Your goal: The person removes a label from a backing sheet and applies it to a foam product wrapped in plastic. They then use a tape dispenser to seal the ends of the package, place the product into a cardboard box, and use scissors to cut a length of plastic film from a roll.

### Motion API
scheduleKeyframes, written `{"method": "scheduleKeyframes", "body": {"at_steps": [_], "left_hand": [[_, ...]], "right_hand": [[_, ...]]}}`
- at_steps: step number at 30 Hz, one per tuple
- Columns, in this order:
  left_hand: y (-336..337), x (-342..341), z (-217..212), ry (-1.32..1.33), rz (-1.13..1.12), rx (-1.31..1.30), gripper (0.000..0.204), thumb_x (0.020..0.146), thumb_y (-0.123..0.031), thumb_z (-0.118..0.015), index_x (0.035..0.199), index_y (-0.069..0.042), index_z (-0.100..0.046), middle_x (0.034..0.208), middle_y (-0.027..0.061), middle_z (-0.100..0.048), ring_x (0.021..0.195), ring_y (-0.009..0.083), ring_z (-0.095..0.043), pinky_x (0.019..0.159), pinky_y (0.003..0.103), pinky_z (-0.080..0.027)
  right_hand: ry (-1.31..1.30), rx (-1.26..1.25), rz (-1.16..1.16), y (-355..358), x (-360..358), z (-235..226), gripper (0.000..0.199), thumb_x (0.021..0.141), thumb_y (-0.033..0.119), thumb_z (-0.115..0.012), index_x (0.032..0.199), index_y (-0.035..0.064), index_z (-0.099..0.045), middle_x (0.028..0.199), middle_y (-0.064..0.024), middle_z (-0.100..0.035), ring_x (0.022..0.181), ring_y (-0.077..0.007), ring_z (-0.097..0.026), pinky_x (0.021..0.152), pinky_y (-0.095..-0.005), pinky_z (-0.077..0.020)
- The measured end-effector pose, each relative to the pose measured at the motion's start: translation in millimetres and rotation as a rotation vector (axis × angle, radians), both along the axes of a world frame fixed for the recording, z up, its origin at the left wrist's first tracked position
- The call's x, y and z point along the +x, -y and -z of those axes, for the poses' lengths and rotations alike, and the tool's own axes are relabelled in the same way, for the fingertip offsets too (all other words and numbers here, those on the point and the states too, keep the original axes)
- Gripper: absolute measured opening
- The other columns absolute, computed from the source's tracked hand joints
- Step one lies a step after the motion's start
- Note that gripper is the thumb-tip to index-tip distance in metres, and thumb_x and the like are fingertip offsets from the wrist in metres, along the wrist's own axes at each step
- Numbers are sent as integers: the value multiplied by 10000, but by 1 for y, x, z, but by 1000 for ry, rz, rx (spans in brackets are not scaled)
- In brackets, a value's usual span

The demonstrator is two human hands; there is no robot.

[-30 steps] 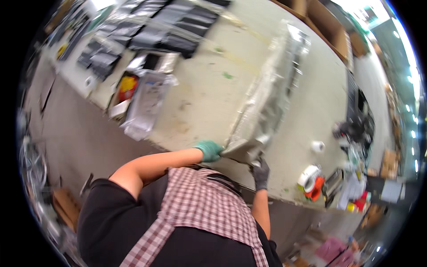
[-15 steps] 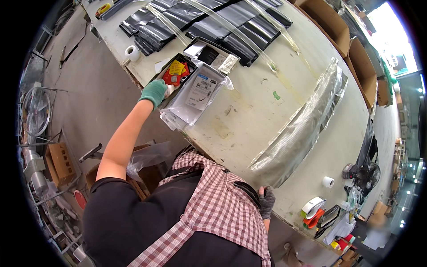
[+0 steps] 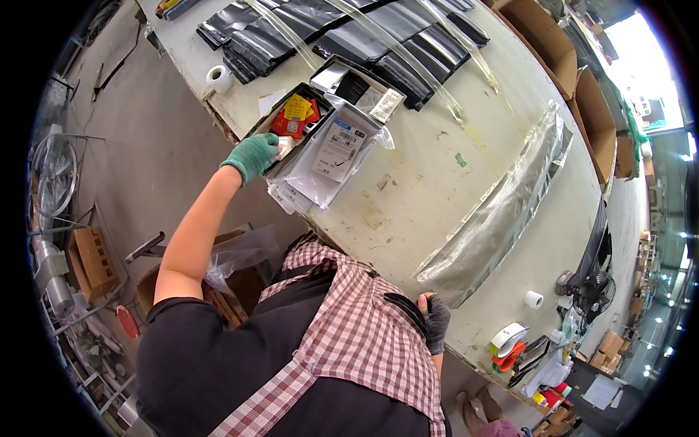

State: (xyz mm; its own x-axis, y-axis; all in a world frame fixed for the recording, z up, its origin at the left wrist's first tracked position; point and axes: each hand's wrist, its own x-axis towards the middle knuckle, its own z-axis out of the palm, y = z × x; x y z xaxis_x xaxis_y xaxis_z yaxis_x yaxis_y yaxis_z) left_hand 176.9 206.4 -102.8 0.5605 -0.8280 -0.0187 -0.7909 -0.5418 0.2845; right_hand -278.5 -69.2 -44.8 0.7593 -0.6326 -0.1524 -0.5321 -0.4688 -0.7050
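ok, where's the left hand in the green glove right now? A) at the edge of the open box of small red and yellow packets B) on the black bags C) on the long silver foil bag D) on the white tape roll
A: the left hand in the green glove is at the near edge of the open box of small red and yellow packets, holding something small and white, well away from the long silver foil bag.
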Motion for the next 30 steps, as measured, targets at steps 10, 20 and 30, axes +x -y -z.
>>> {"method": "scheduleKeyframes", "body": {"at_steps": [10,20,30], "left_hand": [[-17,2,11,-267,-177,-386,152,702,60,-665,816,-10,-593,885,88,-594,734,198,-576,679,284,-480],[-20,10,3,-372,-213,-313,200,641,-8,-743,777,-13,-597,851,72,-579,768,192,-577,708,302,-483],[-20,24,-4,-298,11,-262,264,625,-76,-777,838,-32,-626,891,84,-604,830,253,-578,776,333,-480]], "right_hand": [[15,69,2,1,23,-6,163,896,202,-600,855,45,-606,695,-115,-608,629,-242,-601,606,-327,-470],[-32,58,-59,2,26,-2,172,883,221,-620,872,50,-613,735,-135,-619,672,-280,-611,629,-349,-476],[-39,52,-95,5,25,3,180,885,231,-616,872,52,-609,730,-137,-612,673,-276,-610,638,-351,-476]]}}
